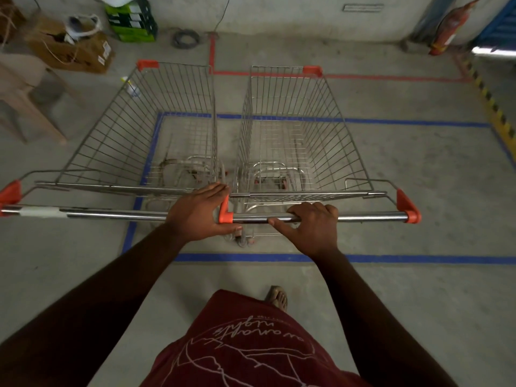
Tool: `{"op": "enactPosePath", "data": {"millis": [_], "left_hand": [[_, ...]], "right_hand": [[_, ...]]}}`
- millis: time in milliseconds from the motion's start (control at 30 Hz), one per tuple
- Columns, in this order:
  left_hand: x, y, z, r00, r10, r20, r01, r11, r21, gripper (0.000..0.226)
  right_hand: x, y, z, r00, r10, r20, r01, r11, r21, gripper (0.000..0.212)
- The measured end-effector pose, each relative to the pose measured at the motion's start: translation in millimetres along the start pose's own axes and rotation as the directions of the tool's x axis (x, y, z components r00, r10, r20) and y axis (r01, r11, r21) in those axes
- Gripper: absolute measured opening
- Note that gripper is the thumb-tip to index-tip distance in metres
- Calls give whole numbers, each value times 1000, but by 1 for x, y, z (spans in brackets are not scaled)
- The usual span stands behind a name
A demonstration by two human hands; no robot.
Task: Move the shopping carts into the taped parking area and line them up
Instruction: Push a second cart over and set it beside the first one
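carts (293,129): silver wire, orange corner caps
floor tape (363,258): blue; red at 12 o'clock
shirt (251,344): maroon, white line print

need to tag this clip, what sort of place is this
Probably a basement or back storage area of a shop, not the sales floor. The floor is bare concrete with blue tape marking a bay, two wire shopping carts stand in it, and cardboard boxes and a fire extinguisher sit along the wall.
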State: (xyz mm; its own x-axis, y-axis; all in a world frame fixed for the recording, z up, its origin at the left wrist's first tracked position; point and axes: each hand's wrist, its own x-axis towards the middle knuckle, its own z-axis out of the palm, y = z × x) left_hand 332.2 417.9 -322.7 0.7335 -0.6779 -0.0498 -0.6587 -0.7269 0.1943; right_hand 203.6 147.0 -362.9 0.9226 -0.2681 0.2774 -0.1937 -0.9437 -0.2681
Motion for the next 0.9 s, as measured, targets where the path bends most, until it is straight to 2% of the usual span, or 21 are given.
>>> {"op": "enactPosePath", "data": {"millis": [200, 433, 700, 900], "left_hand": [[-2, -12, 2, 996, -4, 88, 3, 1000, 15, 132], [-4, -26, 2, 996, -5, 94, 4, 1000, 10, 132], [-9, -25, 1, 997, -12, 70, 11, 1000, 10, 124], [-12, -25, 1, 1000, -1, 9, 1, 1000, -9, 112]], "right_hand": [[-1, -7, 1, 1000, 16, 19, -16, 1000, -15, 69], [-2, -18, 2, 999, 12, 35, -11, 1000, -14, 72], [-4, -22, 1, 1000, 3, 0, -3, 1000, -14, 69], [-1, -17, -1, 995, 0, 102, 0, 1000, 2, 67]]}}
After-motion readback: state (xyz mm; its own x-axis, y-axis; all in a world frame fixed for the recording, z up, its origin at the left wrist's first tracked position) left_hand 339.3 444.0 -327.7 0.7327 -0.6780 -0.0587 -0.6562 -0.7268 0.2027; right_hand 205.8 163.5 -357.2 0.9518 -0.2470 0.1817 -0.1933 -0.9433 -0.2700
